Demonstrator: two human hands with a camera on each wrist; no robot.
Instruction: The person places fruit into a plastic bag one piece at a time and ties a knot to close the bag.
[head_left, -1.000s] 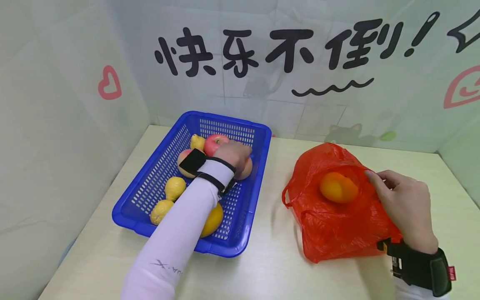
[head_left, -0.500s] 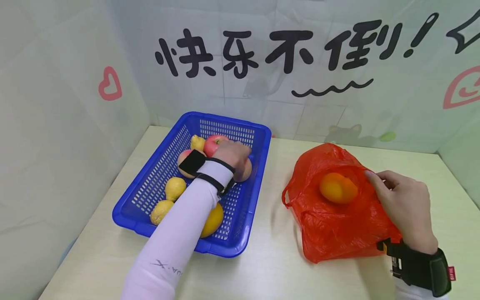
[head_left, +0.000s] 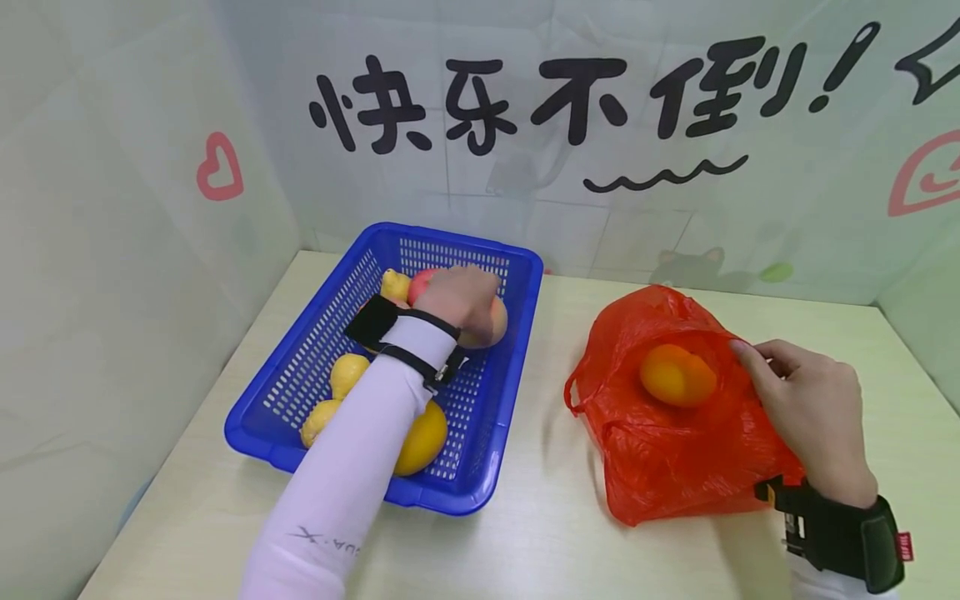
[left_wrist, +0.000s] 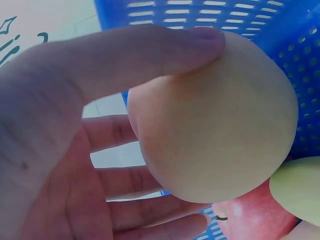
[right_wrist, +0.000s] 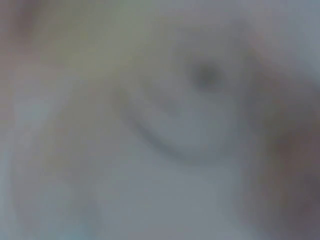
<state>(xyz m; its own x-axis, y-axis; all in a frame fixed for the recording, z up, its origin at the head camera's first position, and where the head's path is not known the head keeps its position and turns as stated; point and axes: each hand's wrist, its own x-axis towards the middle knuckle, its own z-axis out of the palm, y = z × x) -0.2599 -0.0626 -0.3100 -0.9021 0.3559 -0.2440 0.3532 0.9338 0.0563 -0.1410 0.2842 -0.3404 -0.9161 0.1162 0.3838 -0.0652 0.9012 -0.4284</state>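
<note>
My left hand (head_left: pixel 461 296) reaches into the blue basket (head_left: pixel 517 367) and grips a pale peach (left_wrist: pixel 225 125), thumb over the top and fingers behind it. A red apple (left_wrist: pixel 252 215) lies beyond the peach, beside a pale yellow-green fruit (left_wrist: pixel 300 187). On the right, my right hand (head_left: pixel 817 408) pinches the rim of a red plastic bag (head_left: pixel 675 475), keeping its mouth spread. An orange fruit (head_left: pixel 678 375) shows inside the bag. The right wrist view is blurred throughout.
Two yellow fruits, the upper one (head_left: pixel 348 375) smooth, lie at the basket's left side. A larger yellow-orange fruit (head_left: pixel 422 442) lies near its front, partly behind my left sleeve (head_left: pixel 352 475). A small yellow fruit (head_left: pixel 395 283) sits toward the back. A printed cloth (head_left: pixel 525 167) stands behind the table.
My left hand has shifted slightly up and left in the basket with the peach, now covering more of the apple. The right hand and the bag stay in place.
</note>
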